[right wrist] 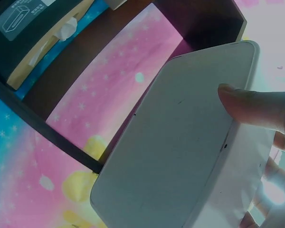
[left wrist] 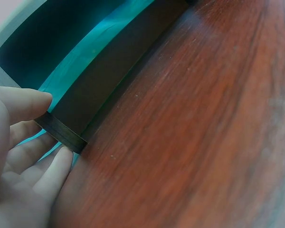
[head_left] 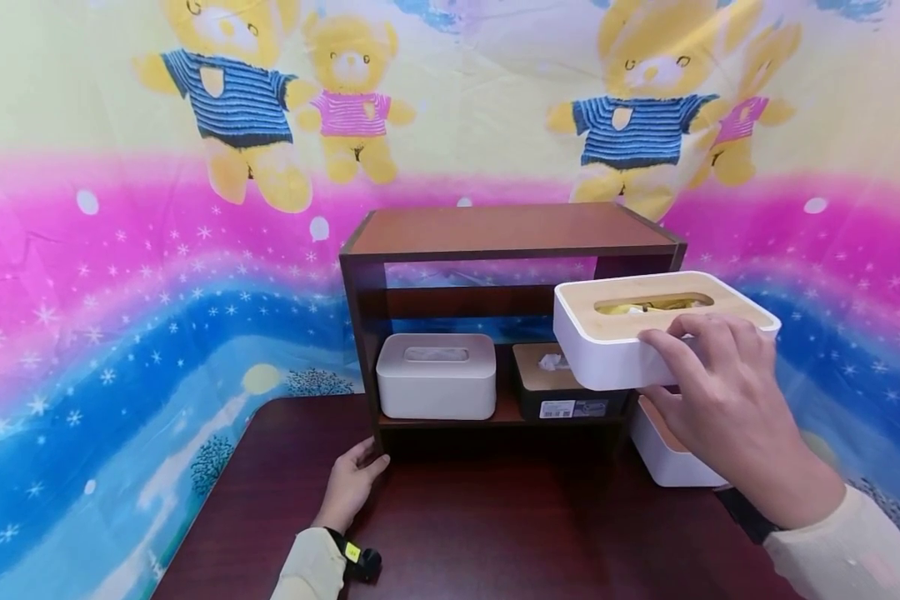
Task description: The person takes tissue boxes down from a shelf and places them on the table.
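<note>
My right hand (head_left: pixel 735 408) grips a white tissue box (head_left: pixel 607 362) with a pale wooden lid and an oval slot, raised in front of the shelf's right side. From below, the right wrist view shows the thumb on the box's grey-white underside (right wrist: pixel 171 133). My left hand (head_left: pixel 347 487) is low at the left side panel of a brown wooden shelf (head_left: pixel 510 229). In the left wrist view its thumb and fingers pinch the panel's bottom end (left wrist: pixel 64 133).
On the shelf board sit an all-white tissue box (head_left: pixel 437 390) and a black tissue box (head_left: pixel 536 375) with a wooden lid. Another white box (head_left: pixel 671 462) stands on the dark red table (head_left: pixel 480 517), right of the shelf. A bear-printed cloth (head_left: pixel 120 250) hangs behind.
</note>
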### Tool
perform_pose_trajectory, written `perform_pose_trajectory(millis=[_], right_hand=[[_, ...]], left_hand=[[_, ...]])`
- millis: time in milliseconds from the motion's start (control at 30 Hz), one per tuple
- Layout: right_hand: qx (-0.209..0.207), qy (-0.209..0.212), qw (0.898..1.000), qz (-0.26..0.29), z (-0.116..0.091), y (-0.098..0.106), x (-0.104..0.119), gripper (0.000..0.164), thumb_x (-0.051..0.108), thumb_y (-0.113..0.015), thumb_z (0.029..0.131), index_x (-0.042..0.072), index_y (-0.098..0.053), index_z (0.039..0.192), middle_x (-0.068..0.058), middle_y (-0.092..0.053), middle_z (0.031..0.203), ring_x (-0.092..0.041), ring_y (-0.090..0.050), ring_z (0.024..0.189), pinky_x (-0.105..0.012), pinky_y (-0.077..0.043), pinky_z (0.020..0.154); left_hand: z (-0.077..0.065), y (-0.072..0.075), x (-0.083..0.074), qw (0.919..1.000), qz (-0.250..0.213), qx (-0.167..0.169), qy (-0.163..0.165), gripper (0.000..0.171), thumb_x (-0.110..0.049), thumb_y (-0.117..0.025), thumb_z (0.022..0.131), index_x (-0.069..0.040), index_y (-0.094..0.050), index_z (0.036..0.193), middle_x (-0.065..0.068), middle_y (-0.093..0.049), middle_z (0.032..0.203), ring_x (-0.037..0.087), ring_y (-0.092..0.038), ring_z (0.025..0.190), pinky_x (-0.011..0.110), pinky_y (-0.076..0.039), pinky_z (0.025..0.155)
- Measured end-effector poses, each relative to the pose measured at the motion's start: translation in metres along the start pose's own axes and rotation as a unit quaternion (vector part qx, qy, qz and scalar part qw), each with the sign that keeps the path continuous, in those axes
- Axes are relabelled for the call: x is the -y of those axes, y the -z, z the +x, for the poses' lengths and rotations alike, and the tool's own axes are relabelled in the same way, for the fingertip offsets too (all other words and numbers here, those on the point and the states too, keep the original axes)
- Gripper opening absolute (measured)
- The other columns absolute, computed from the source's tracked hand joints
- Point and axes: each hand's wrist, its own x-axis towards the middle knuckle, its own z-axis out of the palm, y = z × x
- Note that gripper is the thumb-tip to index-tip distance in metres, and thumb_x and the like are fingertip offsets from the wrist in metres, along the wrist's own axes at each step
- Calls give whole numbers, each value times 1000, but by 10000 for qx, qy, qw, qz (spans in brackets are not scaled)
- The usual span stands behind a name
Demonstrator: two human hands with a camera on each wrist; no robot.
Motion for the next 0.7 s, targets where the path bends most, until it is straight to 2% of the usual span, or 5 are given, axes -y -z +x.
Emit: perform_pose_trajectory(millis=[100,167,433,700], right_hand=[[79,-64,9999,-34,-3,1,0,60,50,-45,80,-1,-56,110,-28,-47,102,-47,-41,96,-63,-31,77],[82,-94,9999,-79,-5,2,0,66,54,-29,85,-1,-56,110,-28,-47,102,-47,-42,96,-63,-31,77],[74,-60,9999,-132,-13,2,-2,65,55,-29,87,0,-57,108,-27,-48,102,-46,-43,96,-63,-32,70],[27,-97,9999,-102,-22,2,-5,65,56,-29,88,1,-58,107,-26,-49,100,-45,-44,95,-61,-32,68]], left_hand=[[0,0,0,10000,-9,-12,-6,51,-22,-65,81,-10,-49,128,9,-52,123,23,-47,113,38,-44,85],[1,-1,1,10000,-14,-4,-17,50,-21,-65,81,-10,-49,128,9,-52,123,24,-47,113,38,-44,85],[0,-1,1,10000,52,-16,-3,51,-22,-65,81,-9,-48,128,10,-51,124,25,-46,114,38,-44,86],[0,-1,-1,10000,64,-17,14,52,-21,-64,81,-8,-47,128,11,-50,124,26,-46,114,39,-44,86]])
